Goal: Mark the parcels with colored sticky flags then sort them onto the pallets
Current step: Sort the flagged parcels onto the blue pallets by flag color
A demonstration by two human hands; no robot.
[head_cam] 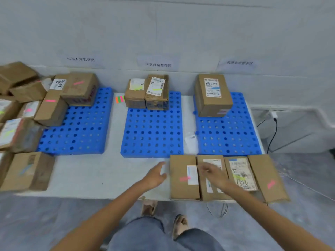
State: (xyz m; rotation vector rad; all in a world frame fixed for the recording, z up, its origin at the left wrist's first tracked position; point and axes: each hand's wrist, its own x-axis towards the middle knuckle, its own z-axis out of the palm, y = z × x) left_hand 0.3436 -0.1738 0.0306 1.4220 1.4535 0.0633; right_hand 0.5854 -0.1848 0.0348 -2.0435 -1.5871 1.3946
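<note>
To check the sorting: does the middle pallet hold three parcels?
No, the middle pallet holds only a left parcel and a right parcel.

Middle pallet (153, 131): I see two parcels (146, 91) at its far edge.
Flag pad (119, 99): just left of its far corner.
Left hand (155, 175): just before its near edge, blurred.
Right hand (213, 173): over the four-parcel row (241, 171) beyond its near right corner, grip unclear to me.

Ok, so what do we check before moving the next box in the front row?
1. Leftmost front parcel has a pink flag: ok.
2. Second front parcel flagged: cannot tell; the right hand covers it.
3. Left pallet, holding pink-flagged parcels, has bare space: ok.
4. Left hand empty: cannot tell, blurred.
5. Sticky flags in sight between pallets: ok.
</note>
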